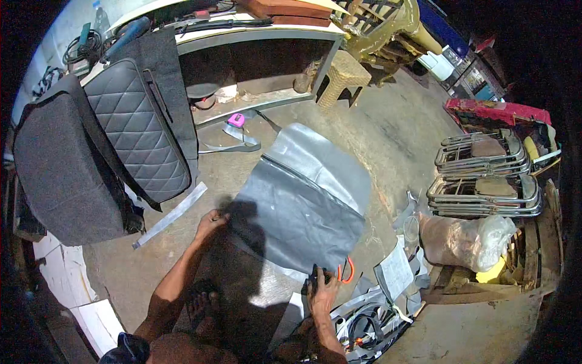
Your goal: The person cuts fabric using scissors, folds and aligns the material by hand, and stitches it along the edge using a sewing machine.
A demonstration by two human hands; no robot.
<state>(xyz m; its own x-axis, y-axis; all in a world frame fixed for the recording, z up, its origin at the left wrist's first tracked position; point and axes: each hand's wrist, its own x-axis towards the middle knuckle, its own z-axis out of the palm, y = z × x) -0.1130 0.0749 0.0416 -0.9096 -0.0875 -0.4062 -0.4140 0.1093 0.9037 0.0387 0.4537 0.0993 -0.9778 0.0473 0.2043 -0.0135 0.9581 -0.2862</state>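
A creased grey vinyl-like sheet (291, 212), with a seam or fold across it, lies on the concrete floor in front of me. My left hand (212, 223) pinches its left edge. My right hand (322, 291) is closed at the lower right edge, around something dark that I cannot make out. Orange looped handles (350, 270), probably of scissors, show just right of that hand, partly hidden by the sheet. A pink tape measure (236, 120) and pale strips (170, 215) lie beyond and to the left.
Padded dark panels (130, 127) stand at left beside a workbench (260, 33). A woven stool (342, 73) stands behind. Folded metal chairs (482, 194), a bagged bundle (454, 242) and wooden crating (527, 255) are at right; scraps and coiled items (370, 327) lie by my right arm.
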